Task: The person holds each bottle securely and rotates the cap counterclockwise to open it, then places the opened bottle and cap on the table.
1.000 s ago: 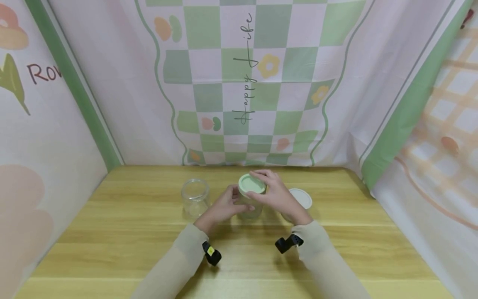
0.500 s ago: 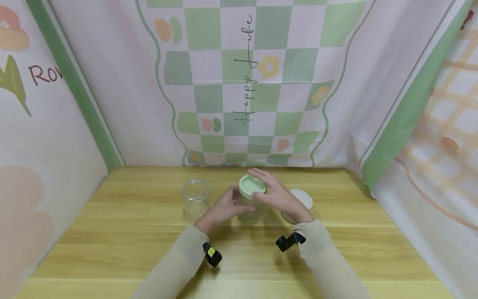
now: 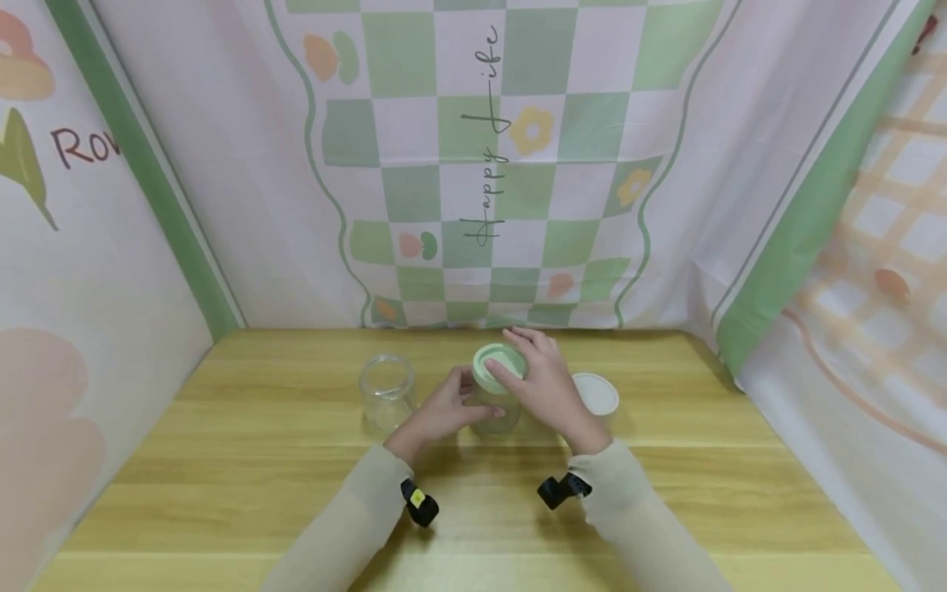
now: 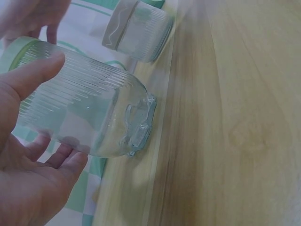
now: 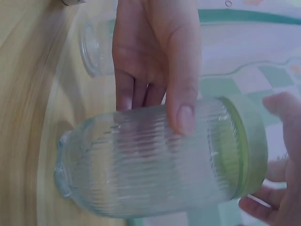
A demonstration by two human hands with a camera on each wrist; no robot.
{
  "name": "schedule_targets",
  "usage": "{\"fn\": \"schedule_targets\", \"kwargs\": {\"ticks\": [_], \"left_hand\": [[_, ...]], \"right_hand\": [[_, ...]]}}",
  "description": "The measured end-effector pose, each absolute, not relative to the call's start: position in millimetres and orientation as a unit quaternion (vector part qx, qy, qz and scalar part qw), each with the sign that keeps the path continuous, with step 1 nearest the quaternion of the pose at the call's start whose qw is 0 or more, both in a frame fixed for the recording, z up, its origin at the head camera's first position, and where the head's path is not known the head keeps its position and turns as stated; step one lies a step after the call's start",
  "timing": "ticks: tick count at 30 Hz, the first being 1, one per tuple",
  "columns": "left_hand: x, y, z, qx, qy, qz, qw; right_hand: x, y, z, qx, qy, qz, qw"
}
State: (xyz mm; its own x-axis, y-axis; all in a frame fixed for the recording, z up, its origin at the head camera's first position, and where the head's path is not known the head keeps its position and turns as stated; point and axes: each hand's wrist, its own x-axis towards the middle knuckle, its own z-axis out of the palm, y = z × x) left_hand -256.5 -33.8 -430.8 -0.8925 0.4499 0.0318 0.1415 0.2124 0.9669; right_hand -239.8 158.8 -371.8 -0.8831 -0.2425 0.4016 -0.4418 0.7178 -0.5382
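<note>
Since half a second ago, the right hand [image 3: 546, 388] has turned, its thumb now lying across the green lid [image 3: 506, 354]. From the head, the ribbed jar [image 3: 509, 404] beneath that lid is near the back edge of the table [image 3: 473, 534], midway between the side edges. An open jar [image 3: 387, 396] stands nearer the left edge, a white-lidded jar [image 3: 598, 395] nearer the right.

On the left wrist's view, the left hand [image 4: 33, 165] holds the ribbed jar between thumb and fingers.

Right wrist: the right hand's thumb and fingers spread around the lid; whether they pinch it, I cannot tell.
</note>
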Motion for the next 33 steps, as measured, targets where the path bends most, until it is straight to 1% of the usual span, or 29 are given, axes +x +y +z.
{"fn": "schedule_targets", "kwargs": {"ticks": [7, 14, 19, 33], "left_hand": [[-255.6, -34.0, -429.6, 0.176, 0.765, 0.603, 0.141], [-254.6, -34.3, -429.0, 0.173, 0.766, 0.602, 0.144], [-254.5, -34.6, -429.7, 0.173, 0.766, 0.603, 0.143], [-256.0, -34.6, -432.3, 0.172, 0.763, 0.605, 0.15]], "right_hand": [[-231.0, 147.3, -367.0, 0.155, -0.939, 0.233, 0.201], [-229.4, 139.6, -370.5, 0.162, -0.937, 0.187, 0.248], [-230.9, 139.0, -375.2, 0.179, -0.933, 0.175, 0.257], [-232.9, 143.4, -381.9, 0.191, -0.925, 0.219, 0.246]]}}
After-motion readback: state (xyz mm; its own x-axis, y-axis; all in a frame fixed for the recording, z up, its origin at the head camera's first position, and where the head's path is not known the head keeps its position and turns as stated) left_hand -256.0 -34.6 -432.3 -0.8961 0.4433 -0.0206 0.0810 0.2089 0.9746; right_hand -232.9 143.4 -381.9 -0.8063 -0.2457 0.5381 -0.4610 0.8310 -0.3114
